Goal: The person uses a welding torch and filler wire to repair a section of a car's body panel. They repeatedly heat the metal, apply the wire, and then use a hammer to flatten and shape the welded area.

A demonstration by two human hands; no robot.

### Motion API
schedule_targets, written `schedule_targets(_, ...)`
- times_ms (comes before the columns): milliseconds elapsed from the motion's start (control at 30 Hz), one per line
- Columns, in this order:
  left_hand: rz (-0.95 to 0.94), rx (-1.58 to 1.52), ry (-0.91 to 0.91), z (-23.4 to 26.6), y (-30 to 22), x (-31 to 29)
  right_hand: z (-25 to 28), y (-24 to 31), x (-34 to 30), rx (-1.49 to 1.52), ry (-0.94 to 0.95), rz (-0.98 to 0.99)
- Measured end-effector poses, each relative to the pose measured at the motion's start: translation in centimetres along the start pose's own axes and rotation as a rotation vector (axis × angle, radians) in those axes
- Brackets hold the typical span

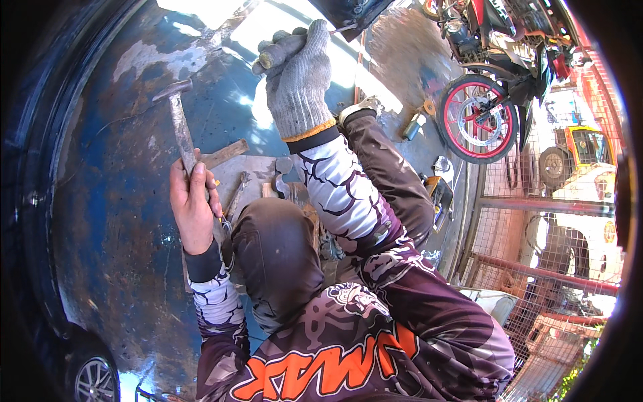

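My left hand (194,211), bare, is closed round the handle of a hammer (179,124), whose worn metal head points up and away from me. Just beyond my left fingers a flat strip of wood (226,153) lies at a slant. My right hand (298,84) wears a grey knit glove with an orange cuff edge and is raised farther forward. Its fingers are curled in and the thumb stretches up near a dark panel (348,10) at the top edge. A thin piece shows beside the thumb; what the glove grips is hidden.
Several worn tools (238,193) lie on the blue, stained floor by my knee. To the right stand a green bottle (414,127), an orange ring (429,106) and a motorcycle with a red-rimmed wheel (479,119). A mesh fence (529,234) lies beyond; a car wheel (96,380) shows lower left.
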State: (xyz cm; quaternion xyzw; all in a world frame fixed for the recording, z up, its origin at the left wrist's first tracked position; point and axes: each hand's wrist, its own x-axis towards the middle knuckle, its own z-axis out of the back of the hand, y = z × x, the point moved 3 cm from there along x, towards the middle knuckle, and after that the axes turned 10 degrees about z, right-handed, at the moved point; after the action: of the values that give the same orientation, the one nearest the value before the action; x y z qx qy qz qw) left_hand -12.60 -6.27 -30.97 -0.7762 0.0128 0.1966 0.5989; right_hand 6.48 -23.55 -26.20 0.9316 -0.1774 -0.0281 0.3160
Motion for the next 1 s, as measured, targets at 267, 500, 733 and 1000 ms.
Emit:
schedule_targets(267, 0.025, -0.098, -0.003, -1.1, -1.4, -0.3, -1.0, 0.7, -0.7, -0.028, 0.063, -0.007)
schedule_targets(500, -0.422, -0.249, -0.060, -4.8, -2.6, 1.4, -2.1, 0.6, 0.6, 0.043, 0.136, 0.012)
schedule_targets(733, -0.260, -0.186, 0.171, -7.1, -1.3, 4.8, -4.2, -0.7, 2.0, 0.142, -0.108, 0.000)
schedule_targets(1000, -0.178, -0.125, 0.206, -8.3, -1.1, 6.2, -5.2, 0.1, 1.9, 0.070, 0.009, 0.008)
